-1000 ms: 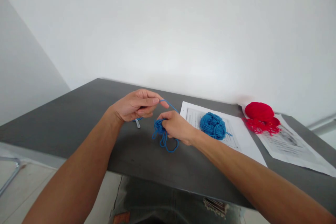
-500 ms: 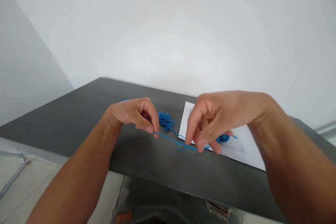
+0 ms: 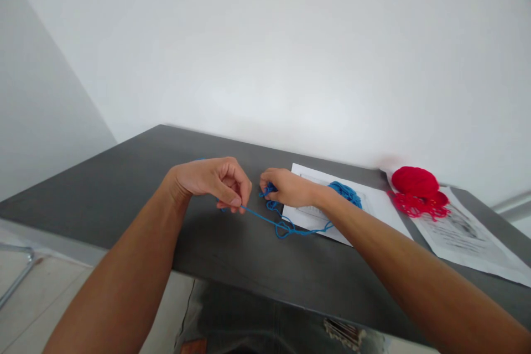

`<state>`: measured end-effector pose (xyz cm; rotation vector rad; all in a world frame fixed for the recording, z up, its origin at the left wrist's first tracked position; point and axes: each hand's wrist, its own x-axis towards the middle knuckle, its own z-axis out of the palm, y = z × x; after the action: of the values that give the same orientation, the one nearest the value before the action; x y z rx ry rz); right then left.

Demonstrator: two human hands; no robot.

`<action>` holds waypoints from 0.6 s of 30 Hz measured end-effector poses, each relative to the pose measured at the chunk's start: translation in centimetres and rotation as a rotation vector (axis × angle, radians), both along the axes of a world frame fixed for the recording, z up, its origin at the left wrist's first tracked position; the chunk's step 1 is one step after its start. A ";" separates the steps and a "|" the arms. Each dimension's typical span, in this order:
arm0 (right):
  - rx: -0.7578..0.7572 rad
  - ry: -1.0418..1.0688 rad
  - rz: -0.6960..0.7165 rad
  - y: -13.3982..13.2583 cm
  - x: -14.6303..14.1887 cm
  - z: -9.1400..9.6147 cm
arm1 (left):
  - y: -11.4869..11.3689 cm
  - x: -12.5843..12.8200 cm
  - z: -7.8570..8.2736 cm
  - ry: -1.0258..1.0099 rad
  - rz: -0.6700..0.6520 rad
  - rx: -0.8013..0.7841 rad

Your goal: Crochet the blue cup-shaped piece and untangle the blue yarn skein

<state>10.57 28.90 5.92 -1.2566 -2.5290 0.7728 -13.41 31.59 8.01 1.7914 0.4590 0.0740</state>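
Pinched between thumb and fingers, a strand of blue yarn (image 3: 262,215) runs from my left hand (image 3: 219,182) to the right. It passes through a loose loop (image 3: 284,229) over the table's front part, then goes on behind my right forearm. My right hand (image 3: 288,185) is closed over a tangled bunch of blue yarn (image 3: 271,189) just beyond the loop; its fingers partly cover the bunch. A second, larger blue yarn bundle (image 3: 346,193) lies on a printed sheet (image 3: 385,207), beyond my right forearm.
At the right, a ball of red yarn (image 3: 415,181) and a red openwork crocheted piece (image 3: 418,206) rest on another printed sheet (image 3: 477,238). The dark grey table (image 3: 124,177) stands against a white wall (image 3: 265,55). Its front edge is close to my lap.
My right hand has let go of the strand near the loop and moved left and away from me onto the blue bunch. The red yarn has come into sight. My left hand stays almost still.
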 end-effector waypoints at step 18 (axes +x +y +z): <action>0.440 1.086 -0.535 -5.4 5.6 15.2 | 1.2 2.5 -1.0 0.182 0.431 0.659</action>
<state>16.20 23.50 21.08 -0.9020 -1.3061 0.5020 -10.91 32.74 7.06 2.3184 1.0383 0.4028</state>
